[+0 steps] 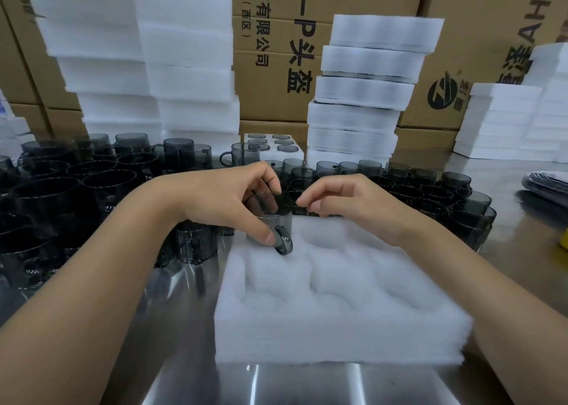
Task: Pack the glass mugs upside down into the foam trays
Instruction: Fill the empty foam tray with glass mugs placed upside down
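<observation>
at the far left corner of the white foam tray with moulded pockets (335, 318), a smoky grey glass mug with a loop handle (270, 220) is being held by the left hand (227, 201), whose grip is closed around it: fingers over the top edge and thumb low on the wall beside the handle. whether the mug is already turned mouth-down cannot be told through the tinted glass. the right hand (353, 201) hovers just beside the mug's top edge, its fingers curled loosely and nothing held in them.

every other pocket of this tray is seen to be empty, so this tray is judged to be at its very start, with one mug being seated and the remaining pockets left to fill. a filled foam tray (272, 143) showing round mug bottoms is seen farther back, and capped foam stacks (365, 97) behind it suggest packed trays. a large crowd of loose dark glass mugs (76, 189) is spread over the steel tabletop (307, 383) on the left and behind the tray, so much packing is judged to remain.
</observation>
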Tool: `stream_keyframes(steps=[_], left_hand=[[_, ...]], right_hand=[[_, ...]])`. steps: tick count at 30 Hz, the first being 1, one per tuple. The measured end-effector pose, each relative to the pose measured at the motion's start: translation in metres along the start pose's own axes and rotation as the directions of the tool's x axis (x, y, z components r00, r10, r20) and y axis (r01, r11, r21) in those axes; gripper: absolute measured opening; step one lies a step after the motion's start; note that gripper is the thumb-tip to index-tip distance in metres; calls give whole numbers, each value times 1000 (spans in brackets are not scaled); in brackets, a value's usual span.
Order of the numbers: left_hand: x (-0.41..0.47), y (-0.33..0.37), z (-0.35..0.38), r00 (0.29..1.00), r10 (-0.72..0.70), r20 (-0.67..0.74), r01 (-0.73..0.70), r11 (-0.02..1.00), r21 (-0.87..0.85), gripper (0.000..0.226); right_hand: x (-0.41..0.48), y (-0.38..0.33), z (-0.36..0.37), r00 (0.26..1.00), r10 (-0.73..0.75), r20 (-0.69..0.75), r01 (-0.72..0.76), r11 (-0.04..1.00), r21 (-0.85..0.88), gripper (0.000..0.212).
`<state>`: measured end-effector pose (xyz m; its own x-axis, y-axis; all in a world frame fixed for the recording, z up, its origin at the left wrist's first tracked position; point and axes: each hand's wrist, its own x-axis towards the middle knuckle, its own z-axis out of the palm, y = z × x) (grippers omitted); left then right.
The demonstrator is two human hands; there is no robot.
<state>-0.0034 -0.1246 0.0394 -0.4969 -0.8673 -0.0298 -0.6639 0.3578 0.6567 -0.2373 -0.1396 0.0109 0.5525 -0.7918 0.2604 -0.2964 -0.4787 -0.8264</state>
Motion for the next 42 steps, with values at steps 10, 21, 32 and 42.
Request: stream_keyframes(steps=[10,21,32,42], left_hand=[[-4,8,-1,997,-69,-39,76,965,250,57],[-11,9,-9,994,-109,-1,106,965,240,65],[-6,12,-1,981,-193,37,168,923,346,48],[-2,8,1,988,-145,43,126,946,300,37]], right_hand=[[-1,-5,6,994,21,106,-4,987,-162,35],[5,0,12,993,36,110,-11,975,-223,44],[4,-1,13,978,43,203,11,967,-256,30],[4,-5,11,967,99,236,-17,944,-328,22]])
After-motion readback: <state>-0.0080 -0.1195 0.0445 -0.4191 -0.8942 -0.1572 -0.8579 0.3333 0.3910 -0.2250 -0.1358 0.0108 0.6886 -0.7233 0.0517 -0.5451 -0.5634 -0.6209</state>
